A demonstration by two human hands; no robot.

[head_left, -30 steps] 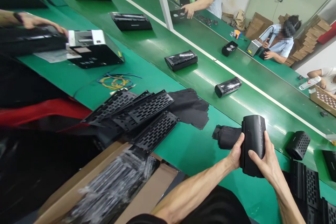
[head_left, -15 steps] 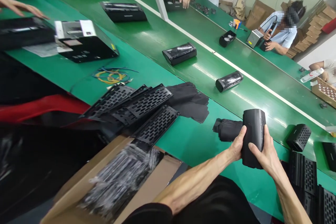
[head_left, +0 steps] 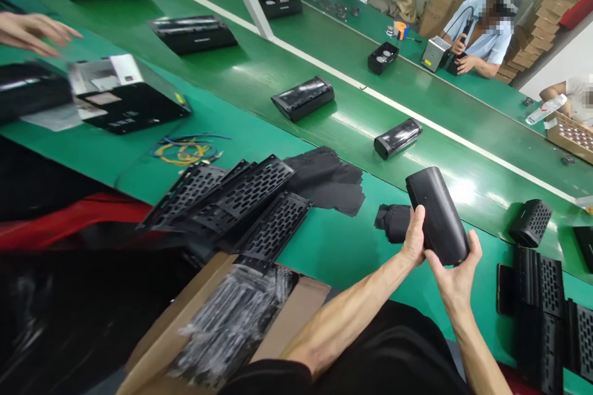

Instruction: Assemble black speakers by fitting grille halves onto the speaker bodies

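Black speaker body (head_left: 438,216) is held tilted over the green bench (head_left: 333,253), no longer upright, gripped between the left hand (head_left: 414,237) and right hand (head_left: 454,278), each curled around it.

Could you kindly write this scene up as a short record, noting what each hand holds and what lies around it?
Left hand: holds a black cylindrical speaker housing, tilted
Right hand: grips the housing's lower end
Beside the housing: rolled black fabric
Rest: perforated black grille panels; cardboard box; coiled wires; green assembly line; co-worker's hand
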